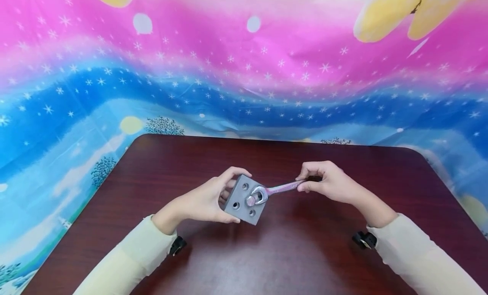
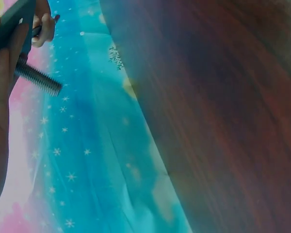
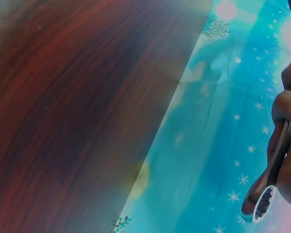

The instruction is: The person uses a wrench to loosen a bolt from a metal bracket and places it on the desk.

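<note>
My left hand (image 1: 202,201) grips a grey metal block (image 1: 244,214) by its edges, thumb on the near side and fingers at the far side. Several round holes show in the block's face. From its middle stands a bolt (image 1: 250,200), whose threaded shank (image 2: 41,80) sticks out behind the block in the left wrist view. Between thumb and fingers, my right hand (image 1: 335,184) pinches a combination wrench (image 1: 282,188) by its handle. The wrench's open end lies around or right beside the bolt head. In the right wrist view its toothed ring end (image 3: 265,204) pokes out past the hand.
Block and wrench are held up over a dark red-brown wooden table (image 1: 183,159). A colourful printed cloth (image 1: 213,87) hangs behind the table and along its sides. Black wrist devices (image 1: 364,240) sit at both pale sleeves (image 1: 133,248).
</note>
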Tool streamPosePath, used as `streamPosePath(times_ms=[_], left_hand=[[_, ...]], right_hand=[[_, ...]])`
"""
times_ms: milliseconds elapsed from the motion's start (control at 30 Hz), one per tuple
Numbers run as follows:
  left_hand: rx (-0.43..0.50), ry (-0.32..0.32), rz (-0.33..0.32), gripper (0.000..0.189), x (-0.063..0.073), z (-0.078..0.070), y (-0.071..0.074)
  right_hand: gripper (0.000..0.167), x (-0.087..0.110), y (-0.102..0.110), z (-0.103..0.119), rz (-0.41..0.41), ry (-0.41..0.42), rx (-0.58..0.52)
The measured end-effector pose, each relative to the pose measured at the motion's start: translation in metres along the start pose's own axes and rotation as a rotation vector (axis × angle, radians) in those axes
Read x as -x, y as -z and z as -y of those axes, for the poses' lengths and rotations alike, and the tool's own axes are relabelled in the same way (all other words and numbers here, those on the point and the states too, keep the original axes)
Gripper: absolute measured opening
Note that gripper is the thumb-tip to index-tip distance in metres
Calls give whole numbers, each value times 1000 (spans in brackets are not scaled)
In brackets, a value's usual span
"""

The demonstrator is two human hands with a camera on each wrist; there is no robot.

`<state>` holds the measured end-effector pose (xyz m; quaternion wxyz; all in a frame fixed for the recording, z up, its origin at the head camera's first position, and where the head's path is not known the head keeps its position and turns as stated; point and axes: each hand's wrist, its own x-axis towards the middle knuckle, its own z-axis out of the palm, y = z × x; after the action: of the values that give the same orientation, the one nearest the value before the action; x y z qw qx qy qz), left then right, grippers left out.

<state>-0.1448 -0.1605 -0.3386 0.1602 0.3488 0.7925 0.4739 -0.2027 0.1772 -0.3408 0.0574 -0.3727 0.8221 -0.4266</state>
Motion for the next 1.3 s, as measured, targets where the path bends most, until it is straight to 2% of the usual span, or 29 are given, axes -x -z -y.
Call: streamPosePath(times_ms=[167, 333, 500, 633, 767, 967, 1133, 1300], left_hand=[[-2, -12, -168, 94, -2, 3, -6], [16, -47, -359, 96, -10, 5, -14], [104, -69, -551, 98, -20, 6, -23], [143, -80, -662, 98, -28, 6, -28], [129, -98, -725, 97, -34, 5, -32], [103, -134, -777, 96, -39, 5, -37], [64, -150, -799, 96, -40, 5, -40], [41, -169, -794, 96, -40, 7, -44]], right_hand=[[12, 13, -5, 3, -115, -69, -23], [10, 21, -17, 9, -213, -112, -76], [10, 24, -32, 15, -292, -151, -158], [11, 23, -42, 18, -319, -212, -236], [10, 22, -51, 20, -319, -221, -307], [7, 24, -57, 21, -290, -158, -397], [8, 25, -62, 19, -276, -142, -464], [9, 26, -66, 17, -274, -144, -493]])
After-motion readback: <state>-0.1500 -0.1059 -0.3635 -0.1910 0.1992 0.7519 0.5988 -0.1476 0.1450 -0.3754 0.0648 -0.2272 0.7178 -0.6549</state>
